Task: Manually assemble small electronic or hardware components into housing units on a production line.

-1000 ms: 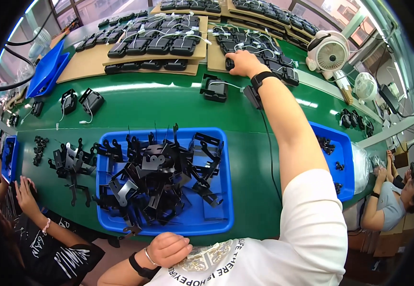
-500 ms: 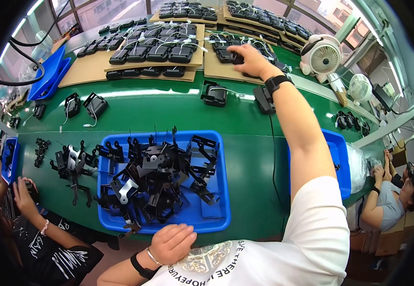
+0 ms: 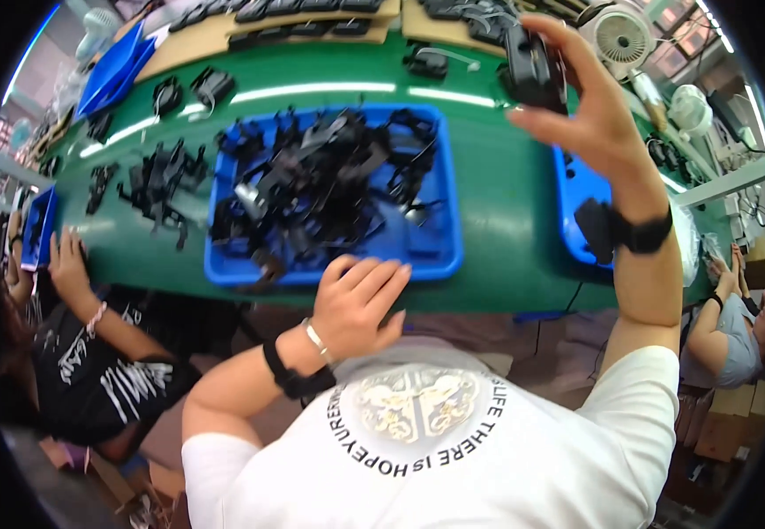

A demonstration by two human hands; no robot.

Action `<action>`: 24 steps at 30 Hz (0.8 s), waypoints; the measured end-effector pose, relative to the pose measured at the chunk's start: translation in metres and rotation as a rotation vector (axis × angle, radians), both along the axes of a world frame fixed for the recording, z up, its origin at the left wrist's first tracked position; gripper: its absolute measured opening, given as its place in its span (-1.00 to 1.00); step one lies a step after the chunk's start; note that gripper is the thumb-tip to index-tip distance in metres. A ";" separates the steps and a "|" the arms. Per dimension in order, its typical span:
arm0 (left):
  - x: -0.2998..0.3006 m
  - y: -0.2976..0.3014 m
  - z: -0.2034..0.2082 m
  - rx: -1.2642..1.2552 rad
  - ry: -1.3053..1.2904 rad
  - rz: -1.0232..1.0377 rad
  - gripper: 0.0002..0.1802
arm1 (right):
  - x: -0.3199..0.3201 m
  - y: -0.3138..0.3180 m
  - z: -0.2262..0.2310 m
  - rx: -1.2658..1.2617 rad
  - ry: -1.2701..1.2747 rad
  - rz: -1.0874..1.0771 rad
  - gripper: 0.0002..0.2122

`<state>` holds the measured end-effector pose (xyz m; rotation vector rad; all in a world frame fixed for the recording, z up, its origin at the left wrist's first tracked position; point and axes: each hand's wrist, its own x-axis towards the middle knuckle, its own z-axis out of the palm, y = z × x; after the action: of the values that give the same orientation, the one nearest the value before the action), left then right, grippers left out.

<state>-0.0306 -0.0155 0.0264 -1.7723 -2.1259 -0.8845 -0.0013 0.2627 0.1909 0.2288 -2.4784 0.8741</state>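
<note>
My right hand [image 3: 598, 119] is raised over the right part of the green table. Its thumb and fingers are around a boxy black device [image 3: 530, 66], blurred by motion. My left hand [image 3: 360, 304] is at the near rim of a blue tray [image 3: 451, 256], fingers stretched out and nothing in it. Black metal brackets [image 3: 329, 167] lie heaped in that tray, with more loose brackets [image 3: 164, 185] on the table to its left. Beyond the tray, a black device with a white cable [image 3: 425, 60] rests on the table.
Rows of black devices [image 3: 307, 11] lie on cardboard at the back. A second blue tray [image 3: 576, 216] is partly behind my right arm. Fans [image 3: 620, 40] stand at the far right. A co-worker's hand [image 3: 69, 264] is at the left, and another person [image 3: 731, 326] sits at the right.
My right hand has come back from the cardboard rows toward me, with a black device in it. The view has tilted down toward me. My left hand's fingers have spread a little.
</note>
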 end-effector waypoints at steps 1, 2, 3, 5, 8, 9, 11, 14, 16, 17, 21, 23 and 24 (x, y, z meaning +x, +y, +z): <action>0.000 0.002 -0.002 -0.014 -0.011 0.002 -0.47 | 0.010 -0.013 -0.010 -0.014 -0.011 0.002 -0.38; 0.000 0.003 -0.004 -0.004 0.002 -0.006 -0.46 | 0.019 -0.028 -0.021 0.031 -0.005 0.063 -0.35; 0.001 0.005 -0.008 0.012 0.019 -0.016 -0.45 | 0.027 -0.040 -0.031 0.083 0.007 0.124 -0.32; -0.002 0.005 -0.009 0.032 0.033 -0.040 -0.44 | 0.039 -0.062 -0.049 0.094 -0.020 0.119 -0.31; 0.002 0.006 -0.004 -0.015 -0.035 -0.039 -0.40 | 0.052 -0.085 -0.075 0.104 -0.020 0.088 -0.30; 0.003 0.002 -0.005 -0.015 -0.036 -0.046 -0.40 | 0.055 -0.092 -0.082 0.098 0.009 0.061 -0.30; -0.001 -0.009 -0.007 0.110 -0.304 -0.154 -0.34 | 0.060 -0.105 -0.093 0.092 0.041 0.026 -0.30; 0.009 -0.014 -0.004 0.273 -0.878 -0.310 -0.28 | 0.063 -0.121 -0.106 0.202 0.145 -0.009 -0.30; 0.021 -0.017 -0.001 0.469 -1.777 -0.483 -0.22 | 0.064 -0.139 -0.113 0.238 0.134 -0.023 -0.32; 0.024 -0.019 -0.002 0.460 -1.781 -0.482 -0.22 | 0.066 -0.147 -0.116 0.276 0.122 -0.032 -0.33; 0.014 -0.033 -0.015 0.262 -1.907 -0.318 -0.21 | 0.067 -0.154 -0.122 0.296 0.065 0.101 -0.43; 0.012 -0.038 -0.024 0.246 -1.943 -0.328 -0.22 | 0.068 -0.151 -0.123 0.284 0.036 0.181 -0.47; 0.012 -0.042 -0.028 0.239 -1.963 -0.333 -0.22 | 0.070 -0.142 -0.123 0.185 0.058 0.255 -0.53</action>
<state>-0.0190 -0.0575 -0.0013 -0.8216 -1.8441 -3.7170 0.0690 0.1209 0.0680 0.6373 -2.5115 0.7238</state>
